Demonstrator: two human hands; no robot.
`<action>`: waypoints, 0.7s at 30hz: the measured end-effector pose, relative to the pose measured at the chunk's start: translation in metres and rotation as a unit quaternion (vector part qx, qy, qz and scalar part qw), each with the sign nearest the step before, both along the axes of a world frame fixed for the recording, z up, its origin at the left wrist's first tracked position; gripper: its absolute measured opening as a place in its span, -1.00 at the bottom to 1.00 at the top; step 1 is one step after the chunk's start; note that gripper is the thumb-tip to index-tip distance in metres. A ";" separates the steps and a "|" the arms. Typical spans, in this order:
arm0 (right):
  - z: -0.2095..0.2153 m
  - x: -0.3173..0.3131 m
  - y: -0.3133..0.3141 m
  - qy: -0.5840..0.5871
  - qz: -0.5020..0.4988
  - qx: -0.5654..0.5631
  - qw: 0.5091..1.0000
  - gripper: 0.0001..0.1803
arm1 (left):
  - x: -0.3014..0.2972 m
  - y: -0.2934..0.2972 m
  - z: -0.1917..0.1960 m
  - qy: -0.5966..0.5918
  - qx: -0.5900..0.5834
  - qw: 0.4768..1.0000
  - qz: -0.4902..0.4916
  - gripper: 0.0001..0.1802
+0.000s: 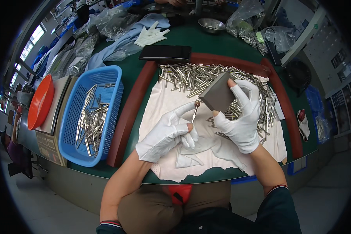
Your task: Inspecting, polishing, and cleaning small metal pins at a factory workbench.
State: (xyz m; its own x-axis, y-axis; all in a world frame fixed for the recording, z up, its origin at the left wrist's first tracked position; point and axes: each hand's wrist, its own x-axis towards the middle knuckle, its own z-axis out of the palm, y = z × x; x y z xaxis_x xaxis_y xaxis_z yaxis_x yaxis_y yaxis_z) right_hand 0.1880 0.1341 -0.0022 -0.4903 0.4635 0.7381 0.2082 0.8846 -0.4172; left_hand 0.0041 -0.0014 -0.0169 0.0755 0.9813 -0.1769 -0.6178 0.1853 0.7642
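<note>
Both my hands wear white gloves with bare fingertips. My left hand (169,134) pinches a thin metal pin (195,113) between thumb and fingers, held nearly upright. My right hand (243,117) grips a dark grey rectangular block (219,93), tilted, its lower left corner close to the pin's upper end; I cannot tell whether they touch. Behind and to the right of the block lies a big heap of silvery metal pins (183,74) on a pale pink cloth (154,107). A crumpled whitish cloth (210,150) rests below my hands.
Dark red bars (130,113) frame the cloth on the green table. At left stands a blue plastic basket (66,117) with more pins, beside an orange-red bowl (41,102). A black phone (165,52), a white glove (152,35) and a metal bowl (211,24) lie farther back.
</note>
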 end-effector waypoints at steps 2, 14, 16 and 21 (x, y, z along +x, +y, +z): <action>0.002 0.000 0.002 0.005 -0.008 0.004 1.000 -0.17 | 0.000 0.000 0.003 0.019 0.004 1.000 -0.012 -0.23; -0.003 -0.001 0.022 0.080 -0.053 0.045 0.994 -0.25 | 0.013 -0.009 0.050 0.242 -0.063 0.966 -0.063 -0.28; -0.004 -0.002 0.023 0.083 -0.062 0.042 0.994 -0.26 | 0.022 -0.015 0.061 0.367 -0.065 0.924 -0.084 -0.29; 0.004 0.002 0.015 0.061 -0.053 0.010 0.997 -0.23 | 0.043 -0.014 0.041 0.742 0.164 0.623 -0.186 -0.41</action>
State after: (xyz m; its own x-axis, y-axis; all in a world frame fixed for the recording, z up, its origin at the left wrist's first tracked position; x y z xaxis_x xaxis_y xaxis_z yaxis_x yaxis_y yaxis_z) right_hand 0.1903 0.1496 0.0015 -0.3450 0.4926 0.7990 0.2498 0.8687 -0.4277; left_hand 0.0475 -0.0151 0.0245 0.3000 0.9466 -0.1178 0.8530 -0.2110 0.4773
